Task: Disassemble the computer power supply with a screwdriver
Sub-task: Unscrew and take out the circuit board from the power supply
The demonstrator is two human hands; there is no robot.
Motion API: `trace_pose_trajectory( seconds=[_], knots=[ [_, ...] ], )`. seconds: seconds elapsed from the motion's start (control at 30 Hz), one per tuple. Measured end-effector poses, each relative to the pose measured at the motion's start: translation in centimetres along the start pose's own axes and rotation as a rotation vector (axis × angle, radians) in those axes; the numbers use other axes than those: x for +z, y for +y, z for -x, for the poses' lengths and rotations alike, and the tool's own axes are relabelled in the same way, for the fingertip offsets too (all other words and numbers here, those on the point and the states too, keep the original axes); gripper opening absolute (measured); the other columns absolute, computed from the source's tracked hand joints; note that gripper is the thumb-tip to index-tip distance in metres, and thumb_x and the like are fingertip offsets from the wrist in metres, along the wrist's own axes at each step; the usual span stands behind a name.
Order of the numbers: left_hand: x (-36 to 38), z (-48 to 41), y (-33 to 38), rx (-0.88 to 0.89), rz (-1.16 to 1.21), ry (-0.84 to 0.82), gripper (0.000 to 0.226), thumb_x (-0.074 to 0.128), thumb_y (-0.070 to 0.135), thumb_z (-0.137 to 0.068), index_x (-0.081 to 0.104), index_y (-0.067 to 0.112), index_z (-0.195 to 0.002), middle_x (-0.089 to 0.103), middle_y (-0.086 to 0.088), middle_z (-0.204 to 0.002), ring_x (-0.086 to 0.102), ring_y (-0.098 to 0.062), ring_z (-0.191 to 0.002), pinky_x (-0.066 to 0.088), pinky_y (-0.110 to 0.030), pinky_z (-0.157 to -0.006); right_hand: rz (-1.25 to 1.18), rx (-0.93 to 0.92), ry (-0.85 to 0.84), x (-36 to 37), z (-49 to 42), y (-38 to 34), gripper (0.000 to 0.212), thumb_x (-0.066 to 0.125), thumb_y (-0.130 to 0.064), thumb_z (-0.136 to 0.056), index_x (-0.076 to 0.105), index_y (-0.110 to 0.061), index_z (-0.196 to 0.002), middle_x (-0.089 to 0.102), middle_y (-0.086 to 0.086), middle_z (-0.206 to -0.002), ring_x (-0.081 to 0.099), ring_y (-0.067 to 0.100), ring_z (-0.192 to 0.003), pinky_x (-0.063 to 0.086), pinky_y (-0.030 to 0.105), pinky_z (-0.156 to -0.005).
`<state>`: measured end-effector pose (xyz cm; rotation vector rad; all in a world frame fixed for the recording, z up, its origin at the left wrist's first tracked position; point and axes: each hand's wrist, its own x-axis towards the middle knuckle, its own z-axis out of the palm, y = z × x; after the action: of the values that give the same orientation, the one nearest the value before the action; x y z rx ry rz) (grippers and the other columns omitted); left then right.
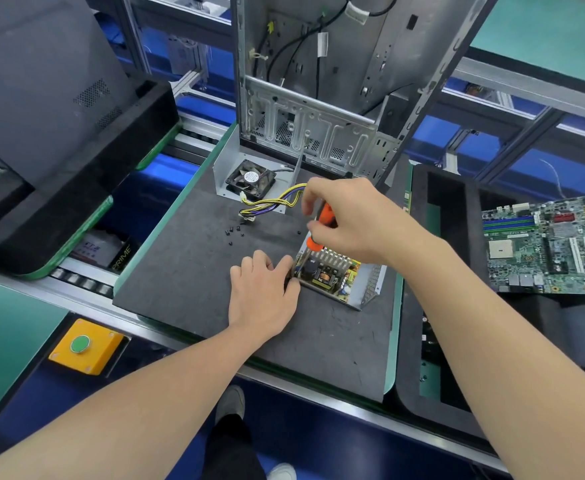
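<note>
The open power supply base, a metal tray with its circuit board and a finned heatsink, lies on the dark foam mat. My left hand grips its left edge with curled fingers. My right hand holds an orange-handled screwdriver upright over the board's back left corner; the tip is hidden. The removed cover with a black fan sits further back, with yellow and purple wires trailing from it. Several small black screws lie loose on the mat.
An empty metal computer case stands at the mat's back edge. At the right, a green motherboard lies on a black foam tray. A black panel leans in a foam holder at left. A yellow box with a green button sits near left.
</note>
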<state>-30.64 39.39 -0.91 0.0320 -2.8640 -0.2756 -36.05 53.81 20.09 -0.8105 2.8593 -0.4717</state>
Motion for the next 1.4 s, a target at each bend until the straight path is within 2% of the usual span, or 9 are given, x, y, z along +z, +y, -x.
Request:
trace_pose_trajectory(
  seconds=[0.1,0.23,0.37,0.57,0.77,1.1,1.27,1.33,1.4],
  knots=[
    [-0.1,-0.1,0.1,0.000,0.001,-0.006,0.018,0.038,0.052,-0.094,0.041,0.034,-0.097,0.034,0.004,-0.088,0.027,-0.019,-0.076,0.026,-0.037,-0.070,-0.076,-0.019,-0.075,-0.5,0.2,0.0,0.029,0.065,-0.010,-0.082,0.057,-0.022,-0.108,0.067,-0.006,-0.079,0.058,0.010,-0.075,0.053,0.038,-0.068],
    [-0.2,0.0,0.0,-0.001,0.002,-0.008,0.017,0.039,0.051,-0.094,0.041,0.034,-0.097,0.034,0.003,-0.089,0.028,-0.019,-0.077,0.028,-0.038,-0.070,0.052,0.030,0.061,0.4,-0.3,0.1,0.021,0.062,-0.039,-0.098,0.058,-0.019,-0.097,0.062,-0.008,-0.073,0.056,0.015,-0.072,0.048,0.035,-0.062],
    [-0.2,0.0,0.1,-0.010,0.006,-0.035,0.019,0.033,0.051,-0.093,0.039,0.034,-0.099,0.033,0.003,-0.090,0.028,-0.020,-0.079,0.029,-0.039,-0.072,-0.004,-0.077,0.089,1.2,-0.2,-0.7,0.005,0.061,-0.021,-0.093,0.058,-0.019,-0.096,0.057,-0.010,-0.068,0.052,0.012,-0.069,0.050,0.038,-0.067],
    [-0.2,0.0,0.1,-0.019,0.015,-0.040,0.023,0.030,0.051,-0.092,0.041,0.034,-0.103,0.033,0.003,-0.089,0.029,-0.021,-0.079,0.031,-0.040,-0.072,-0.097,-0.139,-0.033,0.6,0.0,-1.3,0.024,0.063,-0.012,-0.081,0.054,-0.021,-0.101,0.062,-0.008,-0.080,0.055,0.010,-0.075,0.049,0.035,-0.064],
    [-0.3,0.2,0.5,-0.048,0.022,-0.048,0.023,0.033,0.051,-0.091,0.042,0.034,-0.102,0.032,0.002,-0.090,0.025,-0.021,-0.079,0.027,-0.040,-0.072,0.018,-0.024,0.049,1.1,-0.7,-2.0,0.018,0.057,-0.039,-0.098,0.059,-0.023,-0.090,0.064,-0.003,-0.077,0.059,0.025,-0.078,0.056,0.042,-0.069],
    [-0.6,1.0,2.8,-0.261,0.064,-0.040,0.028,0.028,0.045,-0.088,0.047,0.033,-0.104,0.034,0.001,-0.094,0.025,-0.021,-0.083,0.031,-0.042,-0.079,0.017,-0.030,-0.018,0.6,-0.1,-1.7,0.019,0.061,-0.017,-0.086,0.066,-0.023,-0.104,0.057,-0.013,-0.081,0.054,0.015,-0.083,0.054,0.040,-0.077],
    [-0.2,1.0,2.7,-0.256,0.043,0.003,0.022,0.032,0.044,-0.088,0.045,0.032,-0.101,0.035,0.001,-0.093,0.022,-0.020,-0.082,0.030,-0.042,-0.077,0.072,0.026,0.067,1.4,0.0,-1.5,0.020,0.056,-0.042,-0.099,0.059,-0.022,-0.097,0.064,-0.006,-0.079,0.061,0.024,-0.078,0.054,0.039,-0.071],
    [-0.1,1.0,2.7,-0.244,0.036,0.002,0.022,0.031,0.044,-0.088,0.045,0.032,-0.101,0.036,0.000,-0.093,0.026,-0.021,-0.082,0.030,-0.042,-0.076,-0.020,0.015,0.065,1.3,0.0,-1.5,0.008,0.059,-0.030,-0.096,0.060,-0.023,-0.100,0.062,-0.008,-0.074,0.057,0.014,-0.071,0.049,0.034,-0.067],
    [-0.2,1.1,2.7,-0.234,0.028,0.002,0.022,0.034,0.044,-0.089,0.046,0.031,-0.102,0.037,0.000,-0.093,0.030,-0.022,-0.083,0.029,-0.042,-0.076,-0.102,0.026,0.046,1.0,0.1,-1.3,0.017,0.063,-0.020,-0.086,0.058,-0.025,-0.102,0.062,-0.009,-0.075,0.056,0.011,-0.073,0.048,0.035,-0.066]
  ],
)
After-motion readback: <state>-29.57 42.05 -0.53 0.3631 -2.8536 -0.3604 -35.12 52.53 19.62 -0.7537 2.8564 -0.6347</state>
